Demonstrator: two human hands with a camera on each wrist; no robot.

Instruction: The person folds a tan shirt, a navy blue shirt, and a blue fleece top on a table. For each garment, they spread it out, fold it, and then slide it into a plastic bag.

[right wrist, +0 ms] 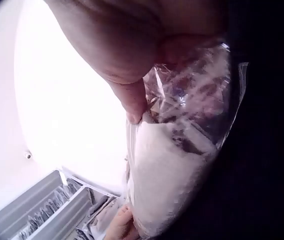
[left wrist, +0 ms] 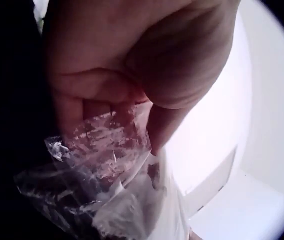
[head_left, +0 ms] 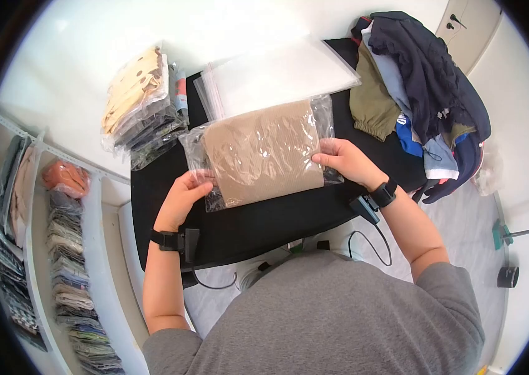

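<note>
A folded tan garment (head_left: 264, 153) lies inside a clear plastic bag (head_left: 196, 149), held over the black table. My left hand (head_left: 183, 194) grips the bag's left end, thumb on the near face and fingers behind it. In the left wrist view the fingers show through the crinkled film (left wrist: 112, 160). My right hand (head_left: 349, 162) pinches the right end, its thumb (right wrist: 132, 105) pressed on the film beside the garment in the right wrist view. Its other fingers are partly hidden behind the bag.
Flat clear bags (head_left: 277, 72) lie at the table's back. Bagged garments (head_left: 143, 100) are stacked at the back left. Loose clothes (head_left: 420, 81) pile up on the right, hanging over the edge. Shelves (head_left: 39, 187) of packed clothing stand left. The black table (head_left: 246, 234) extends in front of me.
</note>
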